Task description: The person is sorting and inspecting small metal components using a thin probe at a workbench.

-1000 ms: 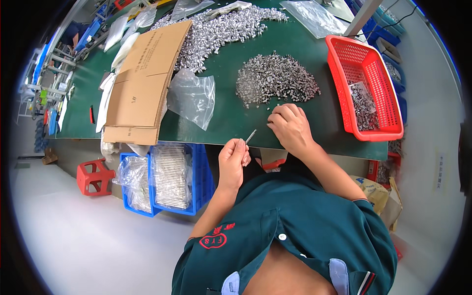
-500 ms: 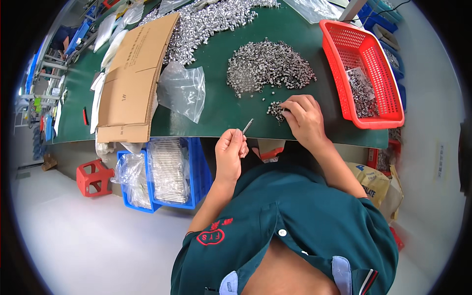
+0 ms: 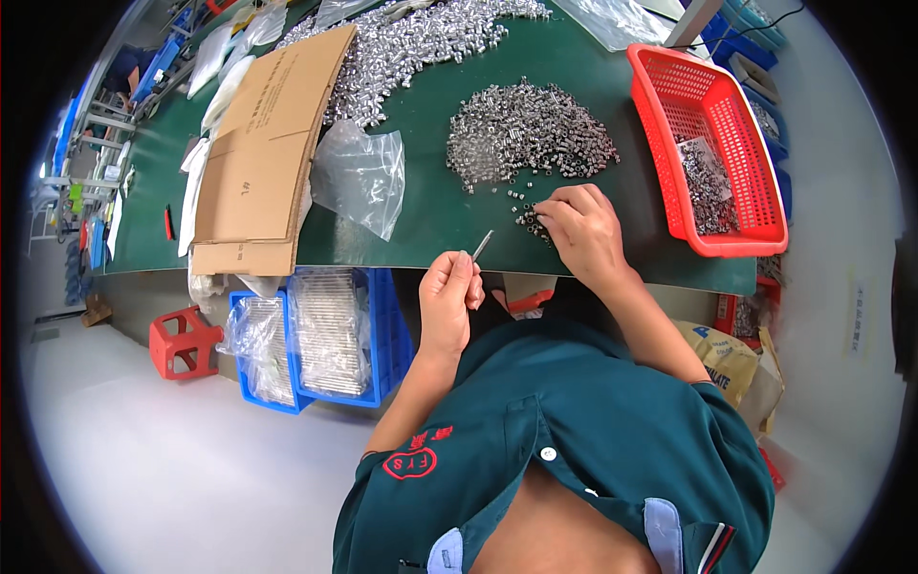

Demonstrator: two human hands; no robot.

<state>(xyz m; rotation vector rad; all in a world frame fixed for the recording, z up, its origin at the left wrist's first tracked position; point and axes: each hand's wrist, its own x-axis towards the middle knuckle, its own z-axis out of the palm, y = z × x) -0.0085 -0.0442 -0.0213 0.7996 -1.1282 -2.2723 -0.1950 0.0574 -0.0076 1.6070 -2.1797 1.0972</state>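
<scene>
In my left hand, just off the table's front edge, a thin metal rod is pinched, its tip pointing up and to the right. My right hand rests over a small cluster of metal sleeves on the green table. Its thumb and fingertips come together at the cluster's right side; whether a sleeve is between them is hidden. Beyond that hand lies a large heap of the same small sleeves, with a few strays between heap and cluster.
A red plastic basket holding more small parts stands at the right. Flattened cardboard and a clear plastic bag lie to the left. Shiny metal parts cover the back. Blue crates and a red stool are below.
My right hand has shifted slightly left and the sleeves of the small cluster have spread a little toward the heap. The left hand keeps the rod nearly still.
</scene>
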